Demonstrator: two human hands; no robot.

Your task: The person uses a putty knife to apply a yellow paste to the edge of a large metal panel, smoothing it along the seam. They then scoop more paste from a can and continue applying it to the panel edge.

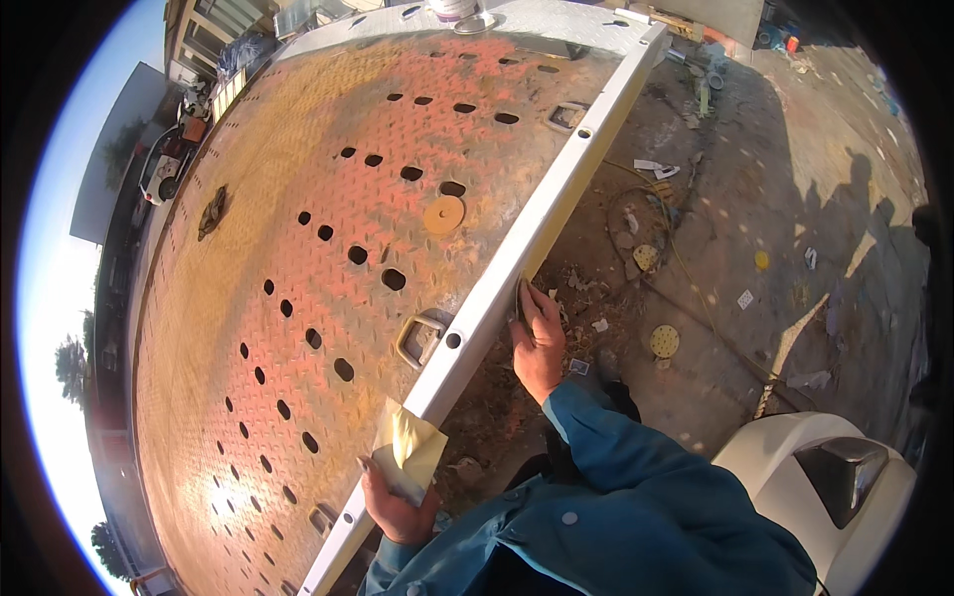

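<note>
A long white metal rail (497,298) with round holes runs along the near edge of a rusty, red-and-yellow checker-plate deck (298,179). My left hand (397,505) grips a creased pale yellow paper sheet (412,452) draped over the rail; the thumb is in sight, while the other fingers are partly hidden under the sheet. Farther up the rail, my right hand (540,343) is closed at its outer side face. Between its thumb and fingers shows a thin dark edge, too small to name.
Metal loops (421,341) stand beside the rail, and a brown disc (443,214) lies on the deck. Yellow perforated discs (664,342), a hose (686,263) and scraps litter the ground at right. Close to my right arm is a cream-coloured rounded body (795,447), perhaps a scooter. A white bucket (452,10) stands far off.
</note>
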